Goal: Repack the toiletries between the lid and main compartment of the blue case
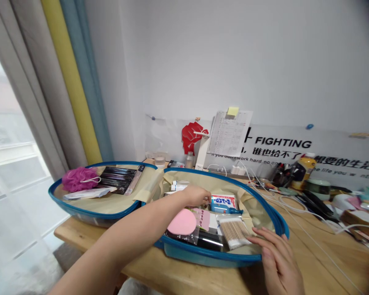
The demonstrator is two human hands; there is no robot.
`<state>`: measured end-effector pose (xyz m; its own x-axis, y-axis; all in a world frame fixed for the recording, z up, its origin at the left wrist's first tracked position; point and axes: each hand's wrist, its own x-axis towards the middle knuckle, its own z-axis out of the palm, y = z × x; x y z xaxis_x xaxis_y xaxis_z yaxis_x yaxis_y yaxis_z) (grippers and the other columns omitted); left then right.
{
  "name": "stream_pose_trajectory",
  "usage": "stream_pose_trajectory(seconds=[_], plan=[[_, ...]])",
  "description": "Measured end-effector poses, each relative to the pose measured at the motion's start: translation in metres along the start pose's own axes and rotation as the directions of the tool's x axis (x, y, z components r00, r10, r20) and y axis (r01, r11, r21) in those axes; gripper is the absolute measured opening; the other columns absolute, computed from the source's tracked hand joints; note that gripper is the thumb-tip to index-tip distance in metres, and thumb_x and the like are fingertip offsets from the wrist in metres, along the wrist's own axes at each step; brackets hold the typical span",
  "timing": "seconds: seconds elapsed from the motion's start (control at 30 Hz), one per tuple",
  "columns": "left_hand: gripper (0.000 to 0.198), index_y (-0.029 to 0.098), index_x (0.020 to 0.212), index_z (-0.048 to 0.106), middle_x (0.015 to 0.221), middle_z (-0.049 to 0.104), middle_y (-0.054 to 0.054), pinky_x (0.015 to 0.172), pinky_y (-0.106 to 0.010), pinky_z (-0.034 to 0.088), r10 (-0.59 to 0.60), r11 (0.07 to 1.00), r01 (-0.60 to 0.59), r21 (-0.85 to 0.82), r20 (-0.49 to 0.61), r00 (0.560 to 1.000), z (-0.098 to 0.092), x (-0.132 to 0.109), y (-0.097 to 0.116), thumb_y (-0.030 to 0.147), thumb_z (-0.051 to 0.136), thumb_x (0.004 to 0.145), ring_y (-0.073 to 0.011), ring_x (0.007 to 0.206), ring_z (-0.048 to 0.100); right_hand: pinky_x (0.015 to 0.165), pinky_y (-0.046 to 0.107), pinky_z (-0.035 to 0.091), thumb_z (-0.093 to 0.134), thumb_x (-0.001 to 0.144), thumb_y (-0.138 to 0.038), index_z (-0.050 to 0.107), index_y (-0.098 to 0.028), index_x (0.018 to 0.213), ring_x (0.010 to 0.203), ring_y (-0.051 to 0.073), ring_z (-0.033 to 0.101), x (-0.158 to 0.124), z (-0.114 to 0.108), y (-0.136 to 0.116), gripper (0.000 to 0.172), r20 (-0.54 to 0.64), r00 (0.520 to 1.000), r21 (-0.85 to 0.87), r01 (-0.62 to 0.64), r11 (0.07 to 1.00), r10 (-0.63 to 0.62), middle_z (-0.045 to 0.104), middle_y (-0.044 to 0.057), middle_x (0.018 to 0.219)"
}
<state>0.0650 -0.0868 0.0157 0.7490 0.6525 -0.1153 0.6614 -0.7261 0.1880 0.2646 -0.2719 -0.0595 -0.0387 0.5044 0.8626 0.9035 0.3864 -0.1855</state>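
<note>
An open suitcase (184, 262) with blue trim and a beige lining lies on the desk. My left hand (198, 196) reaches into its right half, fingers curled down beside a blue-and-white box (224, 200); what they hold, if anything, is hidden. A blue tube or bottle (224, 209) lies against that box. At the near right rim, my right hand (278, 256) is open, its fingertips by a pack of cotton swabs (233, 230). A pink oval sponge (181, 222), a pink card (202, 218) and a black packet (210, 241) lie left of the swabs.
The left half of the suitcase holds a purple bath puff (80, 179), a pack of dark slim sticks (118, 179) and a white packet (89, 193). White cables (298, 208), a yellow bottle (304, 170) and a white lamp (202, 152) stand or lie behind and right.
</note>
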Motion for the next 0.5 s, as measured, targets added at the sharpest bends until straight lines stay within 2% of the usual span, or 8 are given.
stream_pose_trajectory(seconds=[0.27,0.5], plan=[[0.021,0.032,0.099,0.07,0.107,0.07,0.002,0.068,-0.022,0.04,0.048,0.994,-0.052,0.097,0.04,0.998,0.0032,0.0027,-0.0026,0.03,0.061,0.08,-0.0173,0.097,0.062,0.098,0.047,0.038,0.038,0.092,-0.036,0.069,-0.023,0.086,0.097,0.023,0.062,-0.0031,0.0006,0.0022,0.034,0.028,0.998,0.008,-0.052,0.999,0.052,0.069,0.007,0.098],[0.021,0.033,0.098,0.071,0.104,0.071,0.002,0.067,-0.022,0.041,0.08,0.991,-0.087,0.101,0.077,0.994,0.0013,0.002,-0.0043,0.034,0.061,0.08,-0.0165,0.092,0.063,0.096,0.045,0.038,0.039,0.092,-0.03,0.067,-0.024,0.088,0.096,0.022,0.061,-0.0005,0.001,0.0004,0.028,0.001,1.0,-0.012,0.006,1.0,-0.006,0.068,0.006,0.097]])
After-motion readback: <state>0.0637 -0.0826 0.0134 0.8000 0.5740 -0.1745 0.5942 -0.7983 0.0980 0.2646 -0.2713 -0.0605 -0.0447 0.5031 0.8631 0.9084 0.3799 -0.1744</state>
